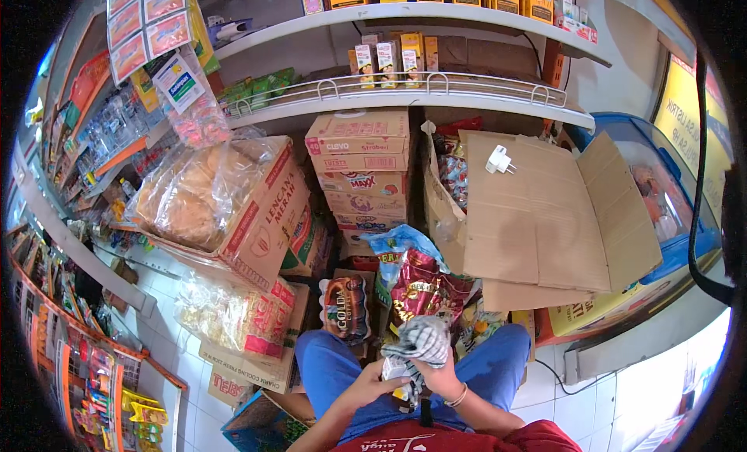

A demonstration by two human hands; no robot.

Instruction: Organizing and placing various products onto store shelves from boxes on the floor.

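Observation:
Just above my lap, my left hand (373, 383) grips a small white and yellow box (397, 368), with the thumb laid across it. A black-and-white checked cloth (425, 341) is bunched in my right hand (439, 377) and lies against the same box. The cloth hides part of the box and some of the right fingers. Similar small boxes (386, 58) stand on the wire-railed shelf (496, 97) in front. A white plug adapter (500, 160) rests on a cardboard flap (531, 218) to the right.
Stacked cartons (359, 160) stand below the shelf. A carton of bagged bread (274, 201) is at the left. Dark red packets (420, 288) and a bottle pack (344, 309) lie before my knees. A blue-lidded container (671, 177) stands right; a black cable (697, 218) hangs there.

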